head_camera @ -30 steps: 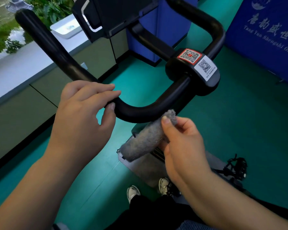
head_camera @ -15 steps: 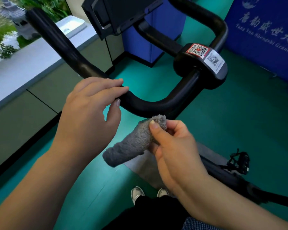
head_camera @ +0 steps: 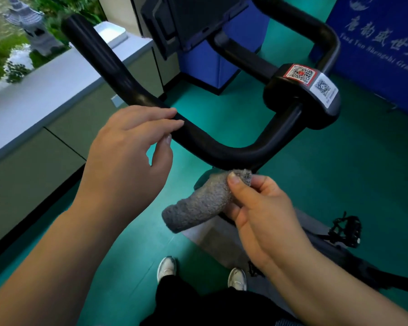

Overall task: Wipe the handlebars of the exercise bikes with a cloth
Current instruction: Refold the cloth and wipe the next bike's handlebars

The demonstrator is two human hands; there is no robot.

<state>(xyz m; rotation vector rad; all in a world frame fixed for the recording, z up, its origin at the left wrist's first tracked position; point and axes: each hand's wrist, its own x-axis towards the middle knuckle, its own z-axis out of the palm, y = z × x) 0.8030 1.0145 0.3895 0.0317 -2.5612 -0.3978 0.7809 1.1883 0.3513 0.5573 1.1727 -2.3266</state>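
1. Black padded tubular handlebar [head_camera: 198, 140]: its near U-bend runs between my hands, with bare green floor [head_camera: 339, 184] below it.
2. My left hand [head_camera: 127, 156]: open, fingers straight, fingertips resting on the bar's left limb, thumb clear beneath.
3. My right hand [head_camera: 262, 215]: pinches a rolled grey fuzzy cloth [head_camera: 198, 205], its top end just under the bend.
4. Black centre clamp with two QR stickers [head_camera: 304, 95]: blocks the bar's right side.
5. Grey-topped ledge [head_camera: 45, 90]: left, well apart.
6. Black pedal [head_camera: 345, 229]: lower right.
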